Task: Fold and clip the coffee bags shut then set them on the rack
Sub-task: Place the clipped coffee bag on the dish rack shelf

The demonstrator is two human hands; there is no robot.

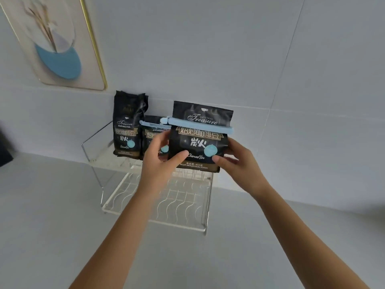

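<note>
Both hands held one coffee bag [200, 140] just above the rack [181, 197]: left hand [160, 159] & right hand [233, 161] fingers squeezed its low sides. Blue clip [200, 125] was on. Bag prob soft, a bit heavy, slippy, so hold it low w/ both hands.

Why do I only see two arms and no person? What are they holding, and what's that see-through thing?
The camera sits on the person's head, looking down, so you see only their arms. Both hands, left hand and right hand, hold a black coffee bag with a blue clip across its top. The see-through thing is a rack standing on a grey counter. Two more bags already stand on it: a tall bag and a clipped bag behind the hands. A picture hangs on the wall.
</note>
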